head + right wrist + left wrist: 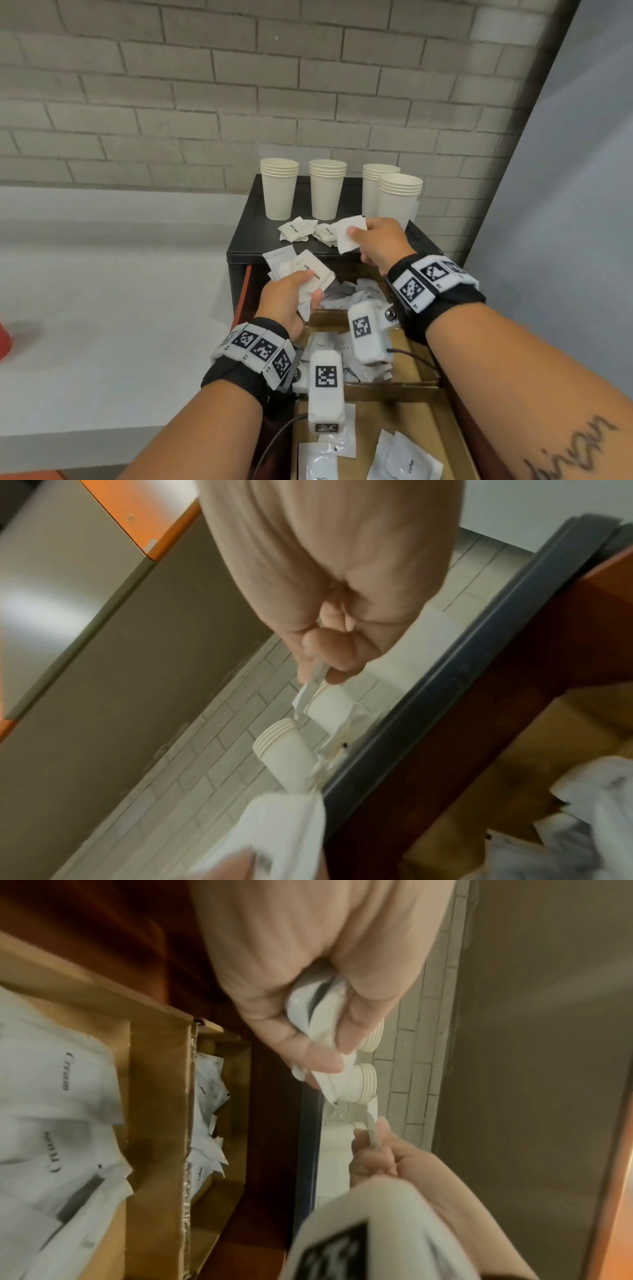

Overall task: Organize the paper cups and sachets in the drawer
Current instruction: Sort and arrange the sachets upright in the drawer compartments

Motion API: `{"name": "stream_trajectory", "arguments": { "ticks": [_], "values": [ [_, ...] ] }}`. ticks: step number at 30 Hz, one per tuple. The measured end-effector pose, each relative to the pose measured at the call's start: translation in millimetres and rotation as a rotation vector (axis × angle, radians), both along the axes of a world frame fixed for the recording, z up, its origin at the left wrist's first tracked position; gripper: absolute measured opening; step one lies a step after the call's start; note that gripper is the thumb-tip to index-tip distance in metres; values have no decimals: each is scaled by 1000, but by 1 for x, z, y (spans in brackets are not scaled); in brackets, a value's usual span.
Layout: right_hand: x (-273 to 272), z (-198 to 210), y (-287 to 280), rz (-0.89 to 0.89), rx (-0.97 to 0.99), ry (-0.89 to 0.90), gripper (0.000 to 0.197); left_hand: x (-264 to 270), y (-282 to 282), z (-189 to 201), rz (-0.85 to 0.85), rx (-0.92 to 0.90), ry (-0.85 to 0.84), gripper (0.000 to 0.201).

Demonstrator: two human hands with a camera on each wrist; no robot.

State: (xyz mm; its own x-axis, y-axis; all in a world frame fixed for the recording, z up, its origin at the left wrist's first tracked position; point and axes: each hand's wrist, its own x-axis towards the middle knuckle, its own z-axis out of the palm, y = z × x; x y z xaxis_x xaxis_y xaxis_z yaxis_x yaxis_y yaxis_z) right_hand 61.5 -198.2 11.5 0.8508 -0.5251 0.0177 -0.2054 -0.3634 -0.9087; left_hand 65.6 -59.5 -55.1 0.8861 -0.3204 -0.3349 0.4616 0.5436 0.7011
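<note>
Four upright stacks of cream paper cups (279, 188) on the black cabinet top, white sachets (297, 229) scattered before them, more in the open drawer's compartments (407, 455)

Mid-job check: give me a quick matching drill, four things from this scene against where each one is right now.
Things:
1. cup stacks
2. white sugar sachets
3. Cream sachets
4. Coffee sachets

Places:
A. nearest drawer compartment
B. held in the left hand
C. on the black cabinet top
D. middle drawer compartment

Pairs: 1-C, 2-B, 3-D, 4-A
</note>
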Motion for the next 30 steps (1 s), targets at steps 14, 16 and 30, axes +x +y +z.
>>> {"name": "stream_trajectory", "arguments": {
  "ticks": [14,16,30],
  "values": [
    [-10,-18,10,240,-73,-82,49,5,0,-1,42,-184,37,26],
    [-11,-21,16,302,-181,-31,45,5,0,-1,23,-209,25,28],
    [35,-1,12,95,163,-84,36,12,9,-3,53,-270,46,38]
  ]
}}
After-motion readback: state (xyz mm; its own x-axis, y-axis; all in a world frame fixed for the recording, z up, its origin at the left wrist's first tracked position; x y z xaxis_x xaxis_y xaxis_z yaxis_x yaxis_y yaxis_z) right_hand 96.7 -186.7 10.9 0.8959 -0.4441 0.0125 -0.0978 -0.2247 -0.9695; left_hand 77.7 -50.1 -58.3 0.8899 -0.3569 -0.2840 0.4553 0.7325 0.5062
